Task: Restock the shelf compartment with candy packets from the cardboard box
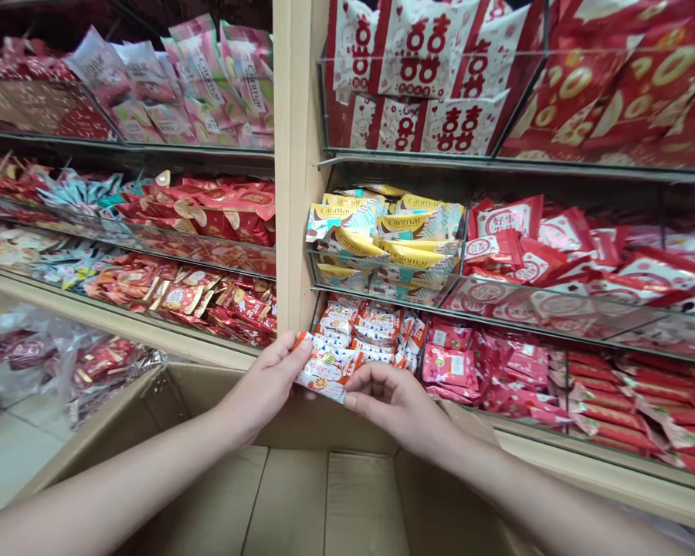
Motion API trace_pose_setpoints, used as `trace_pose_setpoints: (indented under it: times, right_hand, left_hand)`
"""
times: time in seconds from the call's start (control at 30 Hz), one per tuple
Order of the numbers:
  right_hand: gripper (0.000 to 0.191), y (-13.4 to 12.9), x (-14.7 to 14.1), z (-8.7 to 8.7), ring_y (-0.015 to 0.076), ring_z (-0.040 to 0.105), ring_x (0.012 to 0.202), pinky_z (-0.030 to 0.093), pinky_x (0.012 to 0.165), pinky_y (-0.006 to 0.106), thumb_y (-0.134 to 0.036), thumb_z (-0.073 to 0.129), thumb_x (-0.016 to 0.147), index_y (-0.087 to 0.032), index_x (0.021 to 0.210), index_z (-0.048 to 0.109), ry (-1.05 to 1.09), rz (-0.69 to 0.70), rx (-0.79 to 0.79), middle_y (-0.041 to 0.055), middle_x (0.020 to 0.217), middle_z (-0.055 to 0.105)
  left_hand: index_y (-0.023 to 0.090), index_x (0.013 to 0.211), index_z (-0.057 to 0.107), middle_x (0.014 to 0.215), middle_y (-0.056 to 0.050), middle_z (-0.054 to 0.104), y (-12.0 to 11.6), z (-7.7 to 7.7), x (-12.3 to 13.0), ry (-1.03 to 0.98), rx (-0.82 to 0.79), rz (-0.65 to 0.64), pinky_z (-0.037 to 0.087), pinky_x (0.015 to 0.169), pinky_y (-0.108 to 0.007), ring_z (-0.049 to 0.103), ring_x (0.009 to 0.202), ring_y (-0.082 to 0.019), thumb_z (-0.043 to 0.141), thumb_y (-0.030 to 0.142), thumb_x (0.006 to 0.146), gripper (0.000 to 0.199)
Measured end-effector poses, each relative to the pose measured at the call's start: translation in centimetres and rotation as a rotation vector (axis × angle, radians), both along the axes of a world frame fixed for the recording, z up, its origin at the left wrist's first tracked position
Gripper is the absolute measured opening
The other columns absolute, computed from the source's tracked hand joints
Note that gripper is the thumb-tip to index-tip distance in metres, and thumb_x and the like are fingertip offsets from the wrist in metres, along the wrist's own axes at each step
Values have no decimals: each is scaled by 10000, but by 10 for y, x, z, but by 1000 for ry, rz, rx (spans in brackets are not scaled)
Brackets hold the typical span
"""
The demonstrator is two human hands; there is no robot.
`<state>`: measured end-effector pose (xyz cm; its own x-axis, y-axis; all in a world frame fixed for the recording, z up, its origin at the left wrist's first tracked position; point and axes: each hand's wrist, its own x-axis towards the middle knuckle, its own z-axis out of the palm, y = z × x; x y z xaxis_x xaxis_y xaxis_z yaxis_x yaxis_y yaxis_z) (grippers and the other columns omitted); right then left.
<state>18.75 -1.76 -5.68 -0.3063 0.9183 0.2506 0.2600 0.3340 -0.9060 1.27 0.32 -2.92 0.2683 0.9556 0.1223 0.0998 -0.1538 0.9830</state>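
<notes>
Between my two hands is a small white snack packet (327, 369) with orange ends and a round biscuit picture. My left hand (273, 380) pinches its left end, thumb on top. At the packet's lower right end, my right hand (397, 401) is closed with thumb and fingertips on it. Both hands are above the far edge of an open cardboard box (289, 494). Just behind them, similar orange-and-white packets (376, 324) lie in the lowest shelf bin. Pink packets (452, 367) fill the bin to the right.
A wooden upright (293, 177) divides the shelves. Yellow packets (411, 224) and red-and-white packets (515, 232) sit behind clear plastic fronts (382, 284). Large white-and-red bags (422, 46) are above. At left, plastic bags of snacks (93, 363) lie on the tiled floor (11, 455).
</notes>
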Motion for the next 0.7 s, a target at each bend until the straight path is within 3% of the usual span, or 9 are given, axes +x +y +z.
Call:
trace_pose_setpoints:
  times: [0.1, 0.17, 0.23, 0.3, 0.43, 0.57, 0.7]
  right_hand:
    - [74, 1, 9, 0, 106, 517, 597, 398, 556, 216, -235, 550, 765, -168, 741, 569, -188, -4, 150, 0, 684, 596]
    - [99, 6, 16, 3, 124, 545, 686, 418, 641, 232, -186, 494, 808, -165, 777, 585, -391, -33, 373, 26, 750, 618]
    - [170, 17, 23, 9, 161, 543, 818, 410, 747, 269, -138, 422, 844, -143, 833, 591, -642, -126, 602, 80, 855, 619]
    - [207, 34, 29, 17, 202, 520, 898, 386, 803, 303, -95, 383, 847, -115, 857, 589, -920, -237, 697, 128, 913, 603]
    - [224, 70, 34, 32, 210, 539, 887, 370, 792, 282, -57, 378, 823, -106, 906, 579, -1247, -327, 600, 128, 919, 609]
    - [317, 87, 30, 38, 190, 579, 820, 380, 726, 258, -235, 280, 913, -128, 922, 578, -1264, -346, 527, 117, 884, 625]
    - [486, 90, 17, 37, 218, 584, 889, 387, 773, 292, -437, 213, 916, -141, 929, 598, -1247, -318, 549, 125, 934, 633]
  left_hand:
    - [207, 787, 468, 654, 42, 540, 0, -6, 1, 10, -40, 16, 437, 466, -198, 492, 577, -110, 465, 445, 777, 238]
    - [198, 775, 480, 611, 48, 540, 2, -11, -1, 37, -49, 29, 402, 432, -177, 487, 542, -102, 494, 438, 765, 240]
    - [191, 772, 489, 586, 51, 545, 4, -14, -2, 59, -56, 26, 389, 422, -171, 490, 522, -99, 509, 429, 758, 239]
    - [189, 775, 495, 582, 52, 547, 6, -15, -3, 68, -58, 11, 388, 421, -173, 494, 513, -97, 508, 424, 757, 236]
    - [188, 750, 497, 560, 64, 523, 7, -15, -4, 75, -48, -22, 381, 414, -172, 477, 490, -88, 522, 409, 745, 222]
    - [189, 725, 493, 555, 63, 525, 9, -18, -6, 79, -45, -59, 387, 411, -177, 483, 483, -89, 542, 415, 730, 232]
    - [191, 723, 485, 548, 68, 512, 12, -22, -7, 70, -34, -73, 391, 406, -179, 478, 477, -89, 538, 423, 734, 238]
